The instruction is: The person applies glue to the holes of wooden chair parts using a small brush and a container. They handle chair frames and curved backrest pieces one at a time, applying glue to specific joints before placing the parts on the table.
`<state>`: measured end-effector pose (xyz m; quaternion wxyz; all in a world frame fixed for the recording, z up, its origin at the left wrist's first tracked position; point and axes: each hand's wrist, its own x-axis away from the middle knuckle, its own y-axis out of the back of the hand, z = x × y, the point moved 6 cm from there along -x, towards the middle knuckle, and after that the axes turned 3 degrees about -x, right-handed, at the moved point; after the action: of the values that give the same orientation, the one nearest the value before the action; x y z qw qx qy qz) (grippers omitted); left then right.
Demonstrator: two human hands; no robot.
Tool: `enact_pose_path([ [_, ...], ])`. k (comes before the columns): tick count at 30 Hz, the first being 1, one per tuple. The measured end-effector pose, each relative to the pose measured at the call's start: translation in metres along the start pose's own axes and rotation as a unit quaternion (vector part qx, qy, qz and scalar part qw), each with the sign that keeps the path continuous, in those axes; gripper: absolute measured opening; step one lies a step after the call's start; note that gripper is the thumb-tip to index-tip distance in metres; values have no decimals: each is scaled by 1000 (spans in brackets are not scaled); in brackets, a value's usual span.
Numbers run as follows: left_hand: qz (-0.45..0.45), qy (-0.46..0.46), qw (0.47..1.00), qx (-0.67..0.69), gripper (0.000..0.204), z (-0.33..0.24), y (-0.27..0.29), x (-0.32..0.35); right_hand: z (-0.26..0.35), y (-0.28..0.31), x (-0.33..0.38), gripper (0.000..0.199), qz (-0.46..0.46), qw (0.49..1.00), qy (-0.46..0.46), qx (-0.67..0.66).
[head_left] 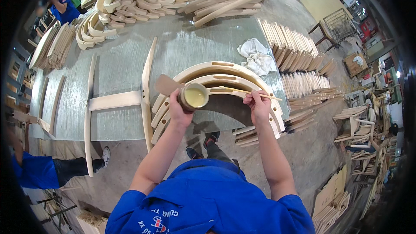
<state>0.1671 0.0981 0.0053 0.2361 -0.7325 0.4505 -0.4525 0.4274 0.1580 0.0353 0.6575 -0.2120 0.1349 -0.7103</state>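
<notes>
My left hand (178, 110) is wrapped round a small cup (187, 105) of pale yellow liquid, tilted toward me above the curved wood. A flat brown piece (166, 85) juts out beside that hand; whether it belongs to the cup I cannot tell. Between the fingers of my right hand (259, 105) is a thin wooden stick (236, 90), its far end over the nearest of several curved wooden rails (216, 79). These arched rails lie nested on the table, with long slots at their crests and dark round holes near their ends.
An H-shaped wooden frame (115, 101) lies on the green-grey table (173, 52), left of the rails. White cloths (255, 56) lie at the right edge. Curved parts (130, 0) are heaped at the back; slats (288, 45) are stacked rightward. Another person (39, 171) stands at left.
</notes>
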Motion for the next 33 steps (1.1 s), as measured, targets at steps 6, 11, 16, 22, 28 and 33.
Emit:
enact_pose_path([
  [6,-22,-17,999,18,43,-23,16,16,-18,-17,-3,9,59,987,76,127],
  [11,8,-33,999,33,43,-33,23,23,8,-27,9,6,107,945,187,245],
  [16,11,-28,999,26,43,-37,19,26,8,-34,18,6,114,917,216,314],
  [22,10,-17,999,40,43,-34,20,22,2,-68,20,2,183,873,282,354],
  [28,4,-34,997,62,42,-47,26,23,32,-56,27,7,122,791,339,494],
  [33,26,-37,995,88,42,-44,20,15,7,-103,35,10,162,821,311,451],
])
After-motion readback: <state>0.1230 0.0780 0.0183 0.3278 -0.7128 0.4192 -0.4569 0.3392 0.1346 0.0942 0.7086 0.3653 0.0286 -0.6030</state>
